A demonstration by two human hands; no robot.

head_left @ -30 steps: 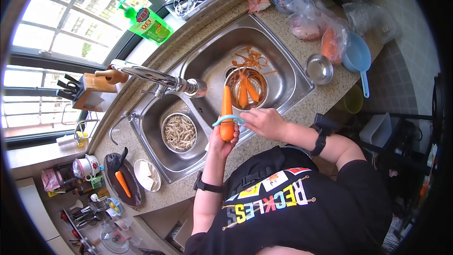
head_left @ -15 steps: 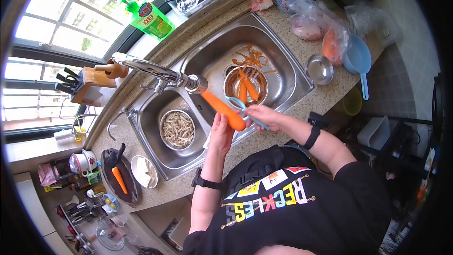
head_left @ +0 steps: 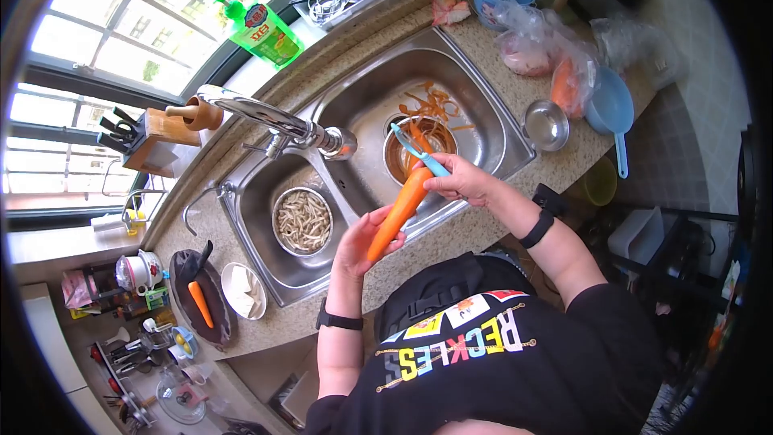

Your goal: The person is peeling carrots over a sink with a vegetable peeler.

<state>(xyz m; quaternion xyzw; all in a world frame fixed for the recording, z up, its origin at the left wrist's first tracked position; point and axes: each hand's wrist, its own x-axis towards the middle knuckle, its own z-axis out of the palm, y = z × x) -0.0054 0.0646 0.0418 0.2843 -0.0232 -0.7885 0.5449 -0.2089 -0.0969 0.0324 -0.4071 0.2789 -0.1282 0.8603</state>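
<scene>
A long, smooth orange carrot [head_left: 400, 216] lies slantwise between my two hands at the near edge of the sink. My left hand [head_left: 356, 243] is wrapped around its lower part, thumb and fingers on either side. A light blue peeler [head_left: 433, 164] is gripped in my right hand [head_left: 465, 180], its head pointing up and left over the basin. The right thumb and fingers sit right at the carrot's upper end. Below the peeler, a round metal bowl [head_left: 390, 163] in the right basin holds peeled carrots [head_left: 441, 138]. Orange peelings [head_left: 433, 100] lie just behind it.
The chrome faucet [head_left: 294, 127] arches over the double sink. A bowl of pale strips [head_left: 304, 221] stands in the left basin. Left on the counter are a dark tray [head_left: 187, 270] with a carrot and a white bowl [head_left: 231, 294]; a metal bowl [head_left: 547, 125] and blue strainer [head_left: 609, 101] are right.
The carrot has swung toward my body, its upper end now leaning right. The peeler, earlier across the carrot, now points up and left, while my left hand has shifted slightly left and down.
</scene>
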